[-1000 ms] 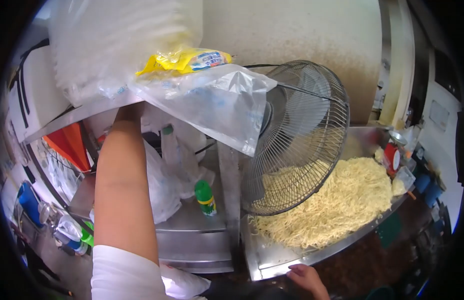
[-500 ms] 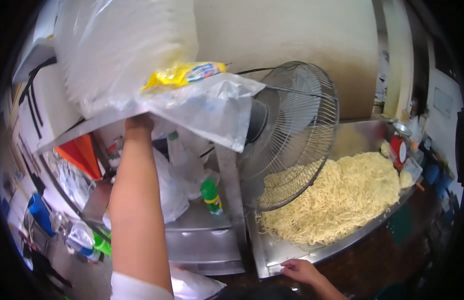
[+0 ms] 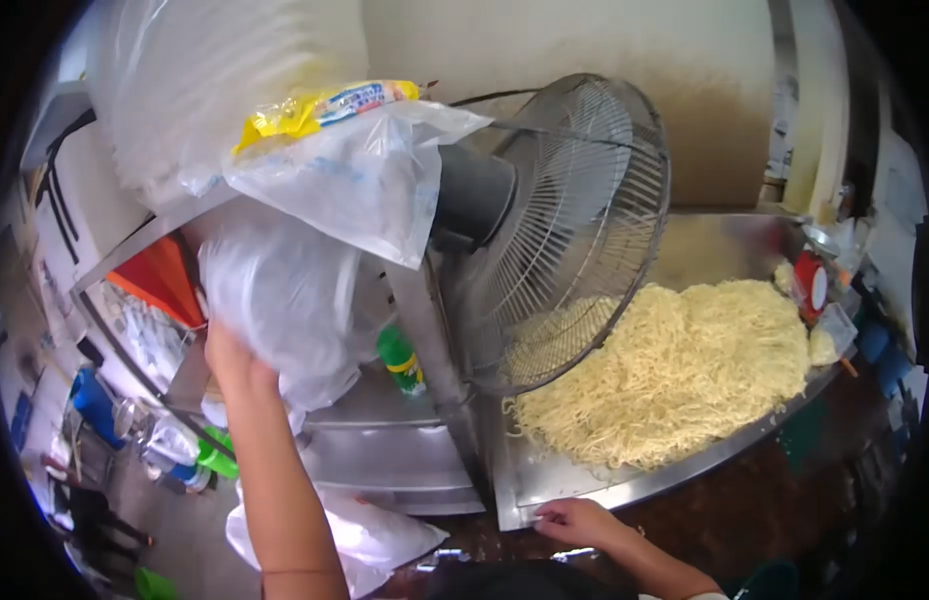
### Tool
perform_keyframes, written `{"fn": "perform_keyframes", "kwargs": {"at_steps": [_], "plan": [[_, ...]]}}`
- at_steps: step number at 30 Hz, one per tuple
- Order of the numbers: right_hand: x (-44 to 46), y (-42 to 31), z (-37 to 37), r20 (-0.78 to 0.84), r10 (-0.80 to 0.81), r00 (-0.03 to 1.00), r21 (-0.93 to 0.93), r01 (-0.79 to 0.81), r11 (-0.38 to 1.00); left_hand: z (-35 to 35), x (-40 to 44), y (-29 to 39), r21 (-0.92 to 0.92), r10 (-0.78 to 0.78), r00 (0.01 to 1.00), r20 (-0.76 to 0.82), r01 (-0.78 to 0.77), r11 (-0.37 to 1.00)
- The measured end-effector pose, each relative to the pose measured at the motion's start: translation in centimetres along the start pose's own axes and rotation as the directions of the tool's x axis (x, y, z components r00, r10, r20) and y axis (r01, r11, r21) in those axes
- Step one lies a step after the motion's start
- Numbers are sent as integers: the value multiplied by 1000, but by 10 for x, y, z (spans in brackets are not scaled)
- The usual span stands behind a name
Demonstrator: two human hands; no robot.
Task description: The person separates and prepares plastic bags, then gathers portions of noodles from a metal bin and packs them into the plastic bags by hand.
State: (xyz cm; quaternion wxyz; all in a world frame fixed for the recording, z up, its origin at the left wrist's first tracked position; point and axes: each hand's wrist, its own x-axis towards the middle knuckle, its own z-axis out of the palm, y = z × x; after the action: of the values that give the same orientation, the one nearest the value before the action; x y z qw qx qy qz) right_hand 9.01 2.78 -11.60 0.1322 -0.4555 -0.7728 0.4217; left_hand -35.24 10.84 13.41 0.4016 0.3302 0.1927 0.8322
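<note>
My left hand [image 3: 234, 355] is closed on the lower left side of a bulky translucent plastic bag [image 3: 284, 290], below the metal shelf; the bag hides some of the fingers. A green bottle with a yellow band [image 3: 399, 358] stands to the right of the bag. At the near left corner of a metal tray [image 3: 574, 497], my right hand [image 3: 574, 522] rests with its fingers curled together by the rim. What those fingers hold, if anything, is too small to make out. Pale noodles [image 3: 684, 375] lie heaped in the tray.
A large caged fan [image 3: 574, 230] juts over the tray's left part. Clear plastic sheeting [image 3: 354, 180] and a yellow packet [image 3: 304, 115] hang at the shelf edge [image 3: 149, 240]. A red scale [image 3: 809, 285] is at the far right. A white sack [image 3: 374, 535] lies below.
My left hand has come down from under the shelf, and the bulky plastic bag now shows beside it. My right hand stays by the tray corner. The view has shifted slightly.
</note>
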Motion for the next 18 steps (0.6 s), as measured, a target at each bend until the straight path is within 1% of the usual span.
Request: {"fn": "perform_keyframes", "kwargs": {"at_steps": [1, 2, 3, 4, 5, 7, 8, 9, 10, 11, 12, 13, 14, 15, 16, 17, 18], "plan": [[-8, 4, 0, 33, -16, 999, 13, 15, 1000, 10, -36, 7, -3, -21, 998, -60, 21, 1000], [-18, 10, -3, -25, 0, 1000, 120, 3, 993, 18, -70, 9, 31, -37, 994, -105, 41, 999], [-34, 28, -8, -33, 21, 999, 223, -13, 975, 27, -109, 4, 79, -59, 985, -164, 73, 994], [-43, 37, -12, -44, 24, 999, 298, -9, 954, 38, -137, -5, 92, -98, 977, -190, 117, 989], [-60, 44, -22, -25, 91, 996, 329, -78, 941, 50, -164, -18, 109, -140, 968, -209, 165, 980], [-90, 70, -37, -81, 86, 993, 445, -41, 895, 78, -206, -58, 128, -239, 942, -234, 273, 953], [-108, 81, -50, -109, 58, 992, 459, -2, 889, 91, -228, -82, 136, -305, 922, -239, 343, 930], [-129, 86, -67, -111, 34, 993, 522, 29, 853, 106, -250, -109, 139, -370, 899, -236, 408, 902], [-150, 94, -83, -116, -23, 993, 610, 89, 787, 121, -270, -136, 139, -421, 879, -223, 456, 879], [-174, 92, -108, -94, -56, 994, 632, 103, 768, 140, -288, -167, 140, -477, 856, -199, 506, 851], [-194, 101, -124, -137, -120, 983, 670, 181, 720, 162, -303, -203, 132, -540, 827, -156, 560, 818], [-210, 107, -140, -187, -173, 967, 660, 254, 707, 185, -315, -239, 148, -539, 835, -110, 550, 822], [-222, 114, -153, -293, -210, 933, 561, 345, 752, 209, -328, -273, 163, -537, 841, -62, 540, 826], [-236, 123, -164, -379, -196, 904, 502, 379, 777, 237, -343, -303, 168, -595, 804, -13, 588, 791], [-247, 129, -179, -427, -197, 883, 523, 418, 743, 265, -358, -331, 203, -575, 815, 67, 554, 808], [-251, 142, -184, -542, -127, 831, 613, 494, 616, 292, -374, -358, 227, -546, 826, 140, 510, 830], [-264, 147, -195, -635, -126, 762, 477, 515, 712, 321, -390, -383, 268, -509, 848, 147, 461, 846]]}}
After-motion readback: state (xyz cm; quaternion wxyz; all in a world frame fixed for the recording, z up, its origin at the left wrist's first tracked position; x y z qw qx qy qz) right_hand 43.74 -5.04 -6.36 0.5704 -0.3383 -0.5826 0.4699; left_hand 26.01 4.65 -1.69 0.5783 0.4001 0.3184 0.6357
